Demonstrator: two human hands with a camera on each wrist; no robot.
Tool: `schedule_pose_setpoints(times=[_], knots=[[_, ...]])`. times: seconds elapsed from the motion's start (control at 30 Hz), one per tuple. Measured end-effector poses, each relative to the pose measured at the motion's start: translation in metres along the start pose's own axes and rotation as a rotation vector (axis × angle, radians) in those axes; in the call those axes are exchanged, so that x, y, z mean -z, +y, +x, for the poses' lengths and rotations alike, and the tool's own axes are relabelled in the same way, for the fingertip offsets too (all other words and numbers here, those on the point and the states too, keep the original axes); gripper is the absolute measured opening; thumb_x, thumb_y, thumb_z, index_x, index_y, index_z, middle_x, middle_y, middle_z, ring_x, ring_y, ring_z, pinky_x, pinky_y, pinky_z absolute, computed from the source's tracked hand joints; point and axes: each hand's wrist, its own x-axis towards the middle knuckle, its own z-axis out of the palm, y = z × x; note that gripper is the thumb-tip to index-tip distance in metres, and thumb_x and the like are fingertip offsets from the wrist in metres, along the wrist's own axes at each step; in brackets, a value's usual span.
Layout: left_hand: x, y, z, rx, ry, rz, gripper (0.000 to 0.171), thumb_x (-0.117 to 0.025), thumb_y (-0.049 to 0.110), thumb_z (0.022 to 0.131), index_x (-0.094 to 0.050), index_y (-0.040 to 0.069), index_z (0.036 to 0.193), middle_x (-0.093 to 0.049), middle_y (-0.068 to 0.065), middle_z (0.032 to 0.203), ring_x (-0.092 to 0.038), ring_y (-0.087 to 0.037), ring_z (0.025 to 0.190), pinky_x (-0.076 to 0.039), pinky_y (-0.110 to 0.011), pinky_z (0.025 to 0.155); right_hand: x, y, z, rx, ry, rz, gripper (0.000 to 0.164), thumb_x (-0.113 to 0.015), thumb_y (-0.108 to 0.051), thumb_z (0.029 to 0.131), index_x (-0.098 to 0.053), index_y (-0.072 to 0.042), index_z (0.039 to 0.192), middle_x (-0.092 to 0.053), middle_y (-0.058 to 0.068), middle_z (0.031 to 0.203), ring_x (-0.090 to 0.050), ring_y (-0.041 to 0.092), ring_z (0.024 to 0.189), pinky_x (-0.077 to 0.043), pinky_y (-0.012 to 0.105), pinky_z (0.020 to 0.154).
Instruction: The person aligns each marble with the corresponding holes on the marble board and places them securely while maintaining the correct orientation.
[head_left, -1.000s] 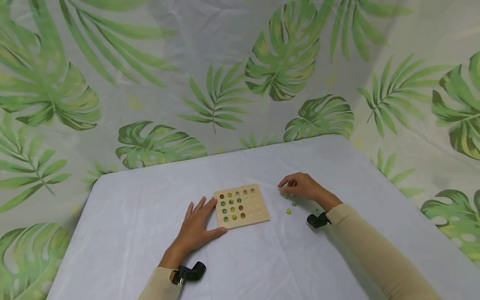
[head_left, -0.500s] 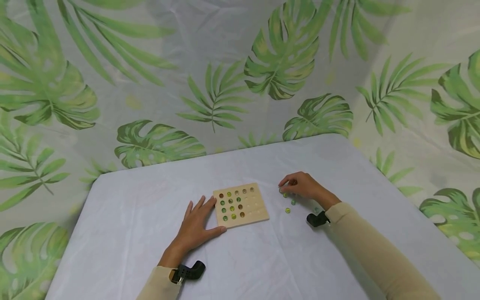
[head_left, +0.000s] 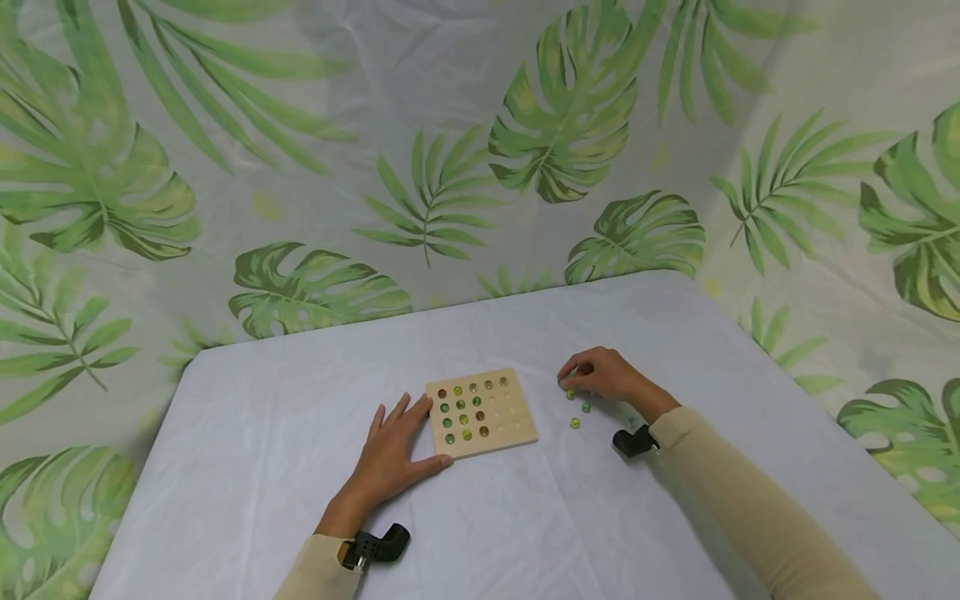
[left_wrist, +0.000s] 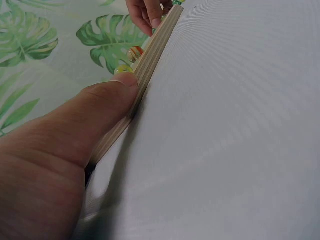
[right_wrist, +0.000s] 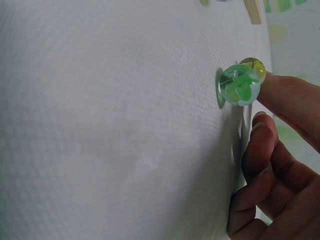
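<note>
My left hand (head_left: 397,454) rests at the left side of a pale wooden board (head_left: 527,432), its fingers spread. The forefinger touches the far left corner, and the thumb presses the near edge beside a yellow marble (left_wrist: 124,69). Glass marbles in green, yellow, brown and clear fill the board's left columns and its back row. Right of the board, my right hand (head_left: 603,375) pinches a small green marble (head_left: 561,383) low over the cloth. Loose marbles lie close by: a yellow-green marble (head_left: 575,423), a green marble (right_wrist: 240,86), and another yellow marble (right_wrist: 254,67) near the thumb.
A white cloth (head_left: 300,400) covers the table. Several hollows at the board's right front hold no marbles. One more pale marble (head_left: 632,422) lies by the right wrist. Leaf-patterned fabric (head_left: 427,200) hangs behind the table and along its right side.
Both hands stay almost in place. The right fingertips shift slightly around the green marble; the board and loose marbles keep their positions.
</note>
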Motion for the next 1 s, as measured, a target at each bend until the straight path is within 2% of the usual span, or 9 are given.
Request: schedule_pose_setpoints(times=[1.0], knots=[[-0.0001, 0.0007, -0.0012, 0.006, -0.003, -0.006, 0.095, -0.069, 0.063, 0.077, -0.034, 0.014, 0.151, -0.035, -0.002, 0.154, -0.018, -0.026, 0.146, 0.000, -0.048, 0.119, -0.0008, -0.0013, -0.0009, 0.007, 0.002, -0.027, 0.016, -0.075, -0.021, 0.085, -0.075, -0.015, 0.100, -0.060, -0.001, 0.068, -0.048, 0.014, 0.062, -0.043, 0.027, 0.057]])
